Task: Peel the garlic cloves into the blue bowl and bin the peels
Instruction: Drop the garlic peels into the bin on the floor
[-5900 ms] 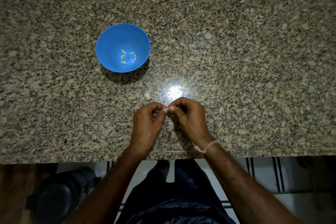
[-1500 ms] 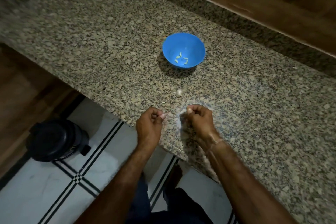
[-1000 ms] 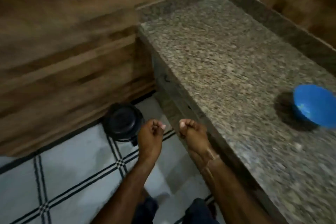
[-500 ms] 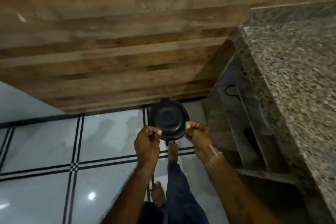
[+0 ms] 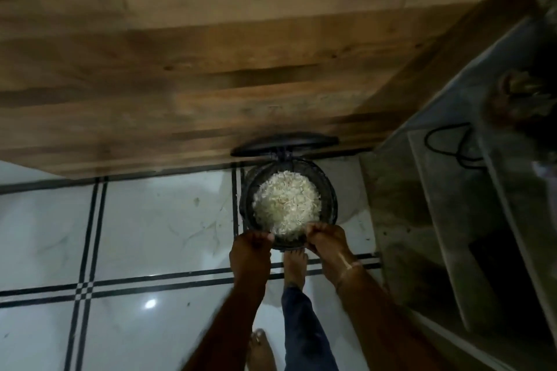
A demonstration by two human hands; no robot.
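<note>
Your black bin (image 5: 329, 205) stands on the white tiled floor (image 5: 150, 235) at its far edge, right against the foot of the wooden panel (image 5: 211, 54). Its lid (image 5: 284, 143) is tipped up and back, nearly touching that panel. The bin is filled close to the rim with pale garlic peels (image 5: 286, 205), heaped in the middle. Your left hand (image 5: 251, 251) hovers over the near left part of the rim. Its fingers are curled in tight, with the fingertips bunched towards the opening. Your right hand (image 5: 327, 245) hovers over the near right part of the rim in much the same way, knuckles up and fingers folded under, with a thin thread band (image 5: 349, 266) round the wrist. Both fists are narrow, but you cannot tell from here whether either pinches a peel or a clove, because the fingertips hide whatever lies inside. The two hands are apart, with the near edge of the bin showing between them. Your bare right foot (image 5: 295, 268) is placed at the near base of the bin, toes against it, below a dark trouser leg (image 5: 304, 331). Your other foot (image 5: 260, 349) is planted well back on the tiles. At the floor's right edge rise grey shelves (image 5: 452, 220), with a black cable (image 5: 449, 141) looped on an upper one.
</note>
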